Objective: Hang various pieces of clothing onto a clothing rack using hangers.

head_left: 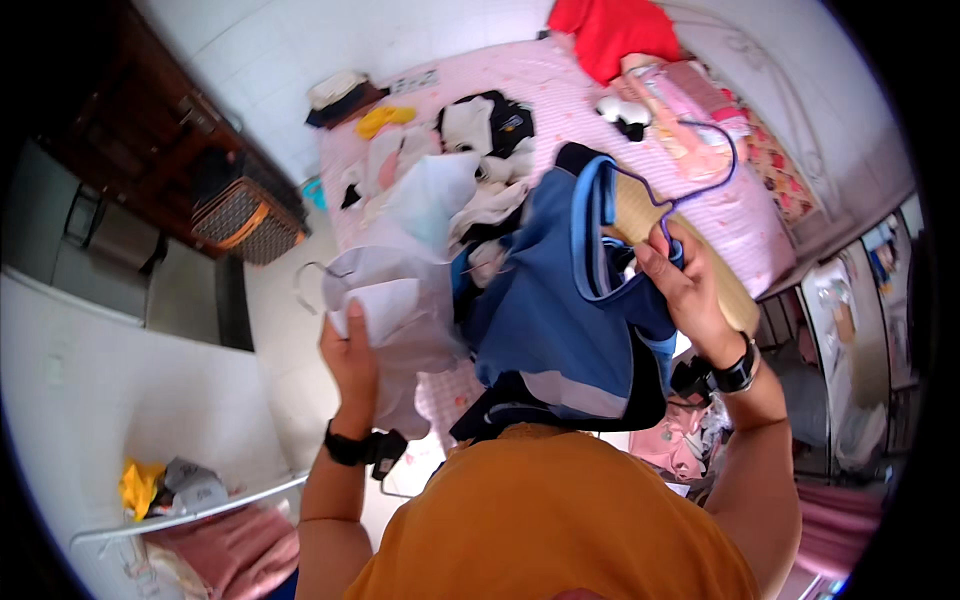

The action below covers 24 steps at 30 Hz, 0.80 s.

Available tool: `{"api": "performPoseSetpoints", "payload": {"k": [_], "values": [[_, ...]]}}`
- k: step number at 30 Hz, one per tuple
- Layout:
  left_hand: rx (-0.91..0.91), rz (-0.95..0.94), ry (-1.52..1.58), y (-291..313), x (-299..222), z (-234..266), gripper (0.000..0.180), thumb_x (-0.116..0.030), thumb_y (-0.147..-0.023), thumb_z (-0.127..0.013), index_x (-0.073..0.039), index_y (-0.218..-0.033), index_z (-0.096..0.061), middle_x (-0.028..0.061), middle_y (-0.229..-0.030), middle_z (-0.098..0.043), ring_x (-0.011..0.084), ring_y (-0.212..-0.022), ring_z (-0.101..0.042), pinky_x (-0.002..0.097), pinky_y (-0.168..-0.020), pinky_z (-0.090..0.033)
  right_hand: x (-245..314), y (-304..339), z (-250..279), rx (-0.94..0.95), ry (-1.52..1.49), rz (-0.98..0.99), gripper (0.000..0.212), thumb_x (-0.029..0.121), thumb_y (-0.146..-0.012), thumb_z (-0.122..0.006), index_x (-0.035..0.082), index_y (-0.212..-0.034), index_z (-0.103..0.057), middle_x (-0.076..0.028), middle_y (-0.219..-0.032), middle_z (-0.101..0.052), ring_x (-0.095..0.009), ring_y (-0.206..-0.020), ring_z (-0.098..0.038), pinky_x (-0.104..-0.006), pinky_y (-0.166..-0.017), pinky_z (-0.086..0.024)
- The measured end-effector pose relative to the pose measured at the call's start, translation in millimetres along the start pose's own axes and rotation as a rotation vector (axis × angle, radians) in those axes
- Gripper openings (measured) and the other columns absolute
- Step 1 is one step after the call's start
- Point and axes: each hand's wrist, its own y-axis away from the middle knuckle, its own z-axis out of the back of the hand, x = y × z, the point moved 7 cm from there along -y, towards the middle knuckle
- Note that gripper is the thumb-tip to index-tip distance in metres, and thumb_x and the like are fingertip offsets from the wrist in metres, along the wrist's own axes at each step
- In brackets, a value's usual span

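Observation:
My left hand [350, 365] is closed on a thin white shirt [410, 255], its thumb lying over the white cloth. A grey metal hanger hook [308, 288] sticks out beside that shirt. On the other side, my right hand [685, 285] grips a dark blue-purple hanger [722, 178] near the base of its hook, at the neck opening of a blue shirt [555, 310]. Light blue trim edges that neck, and black and grey panels show lower down. The blue shirt hangs in front of my body; most of the hanger inside it is hidden.
A pink-covered bed [560, 85] stands ahead, with black-and-white clothes [487, 122], a yellow cloth [385, 121] and a red cloth [615, 38] on it. A brown patterned bag [247, 220] sits by the dark door [130, 120]. Shelves [850, 350] stand to the right.

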Motion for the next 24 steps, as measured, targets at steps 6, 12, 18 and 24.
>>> {"api": "performPoseSetpoints", "payload": {"k": [6,12,18,24], "values": [[-0.028,-0.112,0.128,-29.6,-20.1,32.4,0.026,-0.018,-0.094,-0.046,0.005,-0.101,-0.056,0.0055,-0.09,-0.06,0.0103,-0.083,-0.052,0.0244,-0.075,-0.042,118.4,-7.1,41.6,-0.204,0.345,0.272,0.023,0.011,-0.085,-0.061,0.005,-0.074,-0.041,0.006,-0.069,-0.038,-0.005,-0.064,-0.036,-0.0193,-0.058,-0.03],[-0.008,-0.208,0.053,-55.4,-40.1,48.2,0.024,-0.017,-0.093,-0.048,0.005,-0.101,-0.056,0.0049,-0.089,-0.06,0.0091,-0.08,-0.051,0.024,-0.073,-0.043,220.0,-5.1,53.6,0.162,0.97,0.385,0.026,0.015,-0.086,-0.06,0.007,-0.076,-0.037,0.0,-0.074,-0.04,-0.009,-0.071,-0.038,-0.0205,-0.067,-0.034],[0.035,-0.281,0.136,-96.9,-47.4,55.5,0.021,-0.016,-0.09,-0.053,0.003,-0.097,-0.058,0.002,-0.085,-0.06,0.0072,-0.077,-0.051,0.0221,-0.07,-0.042,224.1,-3.3,48.5,0.203,1.069,0.505,0.013,0.01,-0.085,-0.059,0.002,-0.085,-0.048,-0.003,-0.076,-0.046,-0.013,-0.074,-0.045,-0.0245,-0.074,-0.039],[0.343,-0.159,0.301,-88.0,-87.7,12.7,0.023,-0.02,-0.091,-0.053,0.0,-0.101,-0.059,0.0008,-0.089,-0.061,0.0059,-0.078,-0.054,0.0213,-0.07,-0.044,183.1,-4.9,-45.9,0.595,0.815,0.697,0.016,0.0,-0.077,-0.06,0.002,-0.092,-0.054,-0.015,-0.09,-0.059,-0.034,-0.081,-0.056,-0.0352,-0.071,-0.045]]}}
